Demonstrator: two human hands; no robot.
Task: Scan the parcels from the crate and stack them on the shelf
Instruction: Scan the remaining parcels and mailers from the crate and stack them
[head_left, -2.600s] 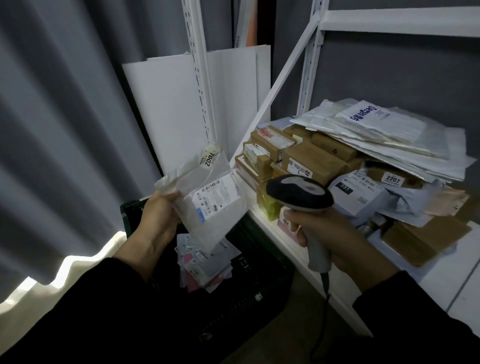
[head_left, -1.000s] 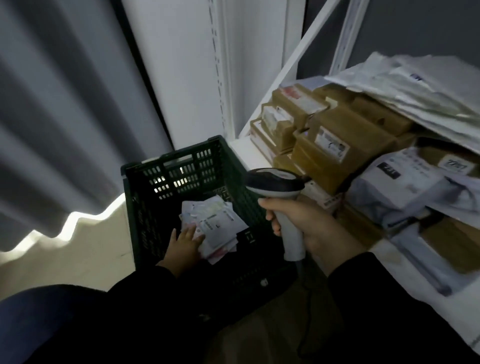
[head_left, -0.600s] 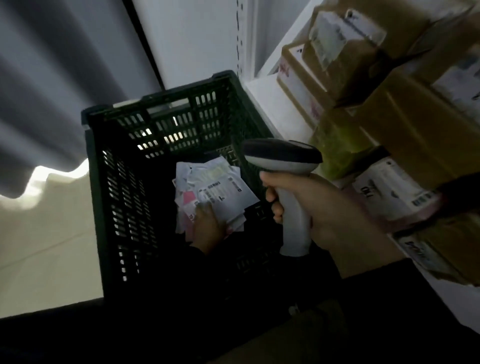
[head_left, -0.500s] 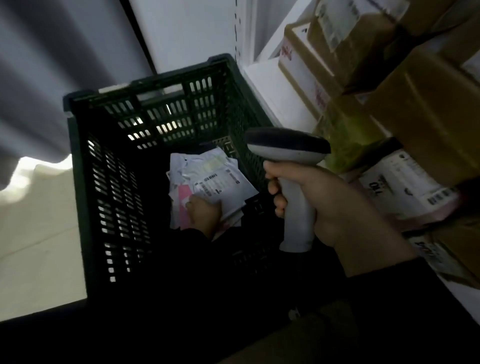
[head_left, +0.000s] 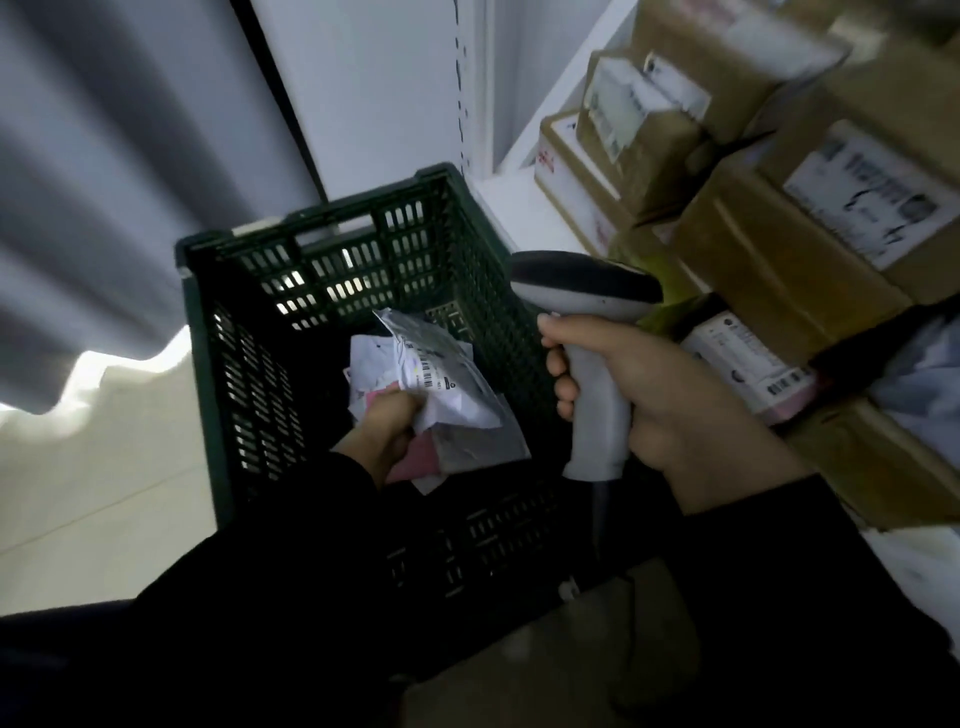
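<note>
While the right hand (head_left: 670, 410) grips a scanner (head_left: 587, 312), the left hand (head_left: 382, 431) pinches a parcel (head_left: 441, 374). Both sit inside a green crate (head_left: 208, 332).

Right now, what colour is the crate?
The crate is dark green, clearest in the head view.

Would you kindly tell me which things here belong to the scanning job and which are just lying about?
Job: parcel gripped by left hand, scanner in right hand, green crate, shelf, stacked boxes.
Lying about: grey curtain, white board.
</note>
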